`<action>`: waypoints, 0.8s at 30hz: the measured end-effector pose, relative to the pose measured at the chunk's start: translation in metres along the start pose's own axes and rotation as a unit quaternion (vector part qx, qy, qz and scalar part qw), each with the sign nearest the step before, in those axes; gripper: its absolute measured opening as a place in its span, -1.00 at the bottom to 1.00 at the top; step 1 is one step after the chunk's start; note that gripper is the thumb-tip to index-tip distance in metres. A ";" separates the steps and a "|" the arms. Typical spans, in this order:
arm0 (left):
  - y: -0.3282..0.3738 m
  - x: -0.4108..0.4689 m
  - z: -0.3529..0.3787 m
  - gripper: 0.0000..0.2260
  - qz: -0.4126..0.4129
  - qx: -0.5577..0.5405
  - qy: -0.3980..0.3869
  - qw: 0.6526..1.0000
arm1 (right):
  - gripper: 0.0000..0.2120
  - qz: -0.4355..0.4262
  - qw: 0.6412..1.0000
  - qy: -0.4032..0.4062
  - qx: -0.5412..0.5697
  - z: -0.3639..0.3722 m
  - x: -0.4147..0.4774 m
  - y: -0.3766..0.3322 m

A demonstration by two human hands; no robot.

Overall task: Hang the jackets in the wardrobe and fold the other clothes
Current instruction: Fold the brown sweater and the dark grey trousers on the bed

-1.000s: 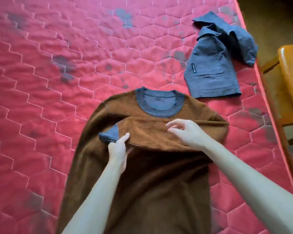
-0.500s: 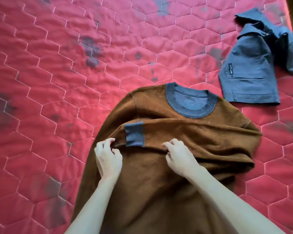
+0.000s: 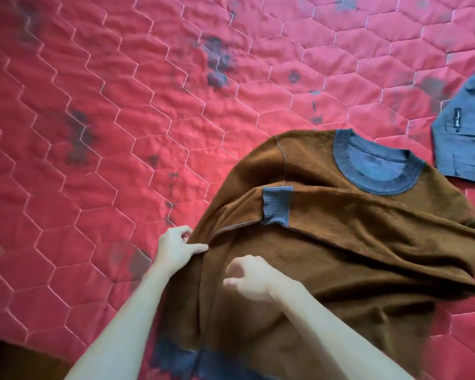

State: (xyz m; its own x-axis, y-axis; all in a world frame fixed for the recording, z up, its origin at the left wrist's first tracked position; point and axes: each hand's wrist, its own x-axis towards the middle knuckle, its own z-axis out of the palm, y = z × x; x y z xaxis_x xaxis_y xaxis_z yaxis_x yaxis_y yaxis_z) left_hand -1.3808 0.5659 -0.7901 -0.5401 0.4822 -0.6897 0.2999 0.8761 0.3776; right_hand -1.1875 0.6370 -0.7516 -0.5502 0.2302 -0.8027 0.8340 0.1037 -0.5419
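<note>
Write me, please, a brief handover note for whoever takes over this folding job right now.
Left hand: grip pinching the side edge of the brown sweater.
Right hand: loosely curled over it, hold unclear.
Sweater lies on the red mattress; grey garment apart, to its right.
Done: one sleeve folded across the chest.
Left: finish folding the sweater.

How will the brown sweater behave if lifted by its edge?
Probably floppy: the sweater lies in soft folds, sleeve draped across it. Lifted where the left hand pinches it, the rest would likely sag. Its fuzzy knit may drag on the quilt.
</note>
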 end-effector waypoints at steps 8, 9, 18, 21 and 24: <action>0.026 0.039 -0.110 -0.73 0.105 0.057 0.161 0.980 | -0.43 -0.028 0.994 0.010 0.108 0.068 0.035 -0.096; 0.020 0.044 -0.115 -0.66 0.082 0.075 0.168 0.979 | -0.45 -0.034 0.995 0.037 0.090 0.068 0.040 -0.105; -0.082 0.012 -0.040 -0.59 -0.097 0.028 0.058 0.993 | -0.55 -0.090 0.989 0.111 -0.042 0.034 0.085 -0.126; -0.087 0.008 -0.035 -0.73 -0.095 -0.020 0.019 0.995 | -0.52 -0.103 0.987 0.093 -0.078 0.034 0.095 -0.122; -0.088 0.015 -0.064 -0.88 -0.101 -0.182 -0.032 0.978 | -0.41 -0.141 0.981 0.039 -0.131 0.037 0.095 -0.125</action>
State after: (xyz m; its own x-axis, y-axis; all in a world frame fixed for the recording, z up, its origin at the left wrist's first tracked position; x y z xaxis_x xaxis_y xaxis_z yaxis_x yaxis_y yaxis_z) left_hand -1.4651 0.4962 -0.7940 -0.5058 0.3092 -0.8053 -0.1133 0.9017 0.4173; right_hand -1.3456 0.6100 -0.7692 -0.7639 0.2284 -0.6035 0.6370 0.4163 -0.6488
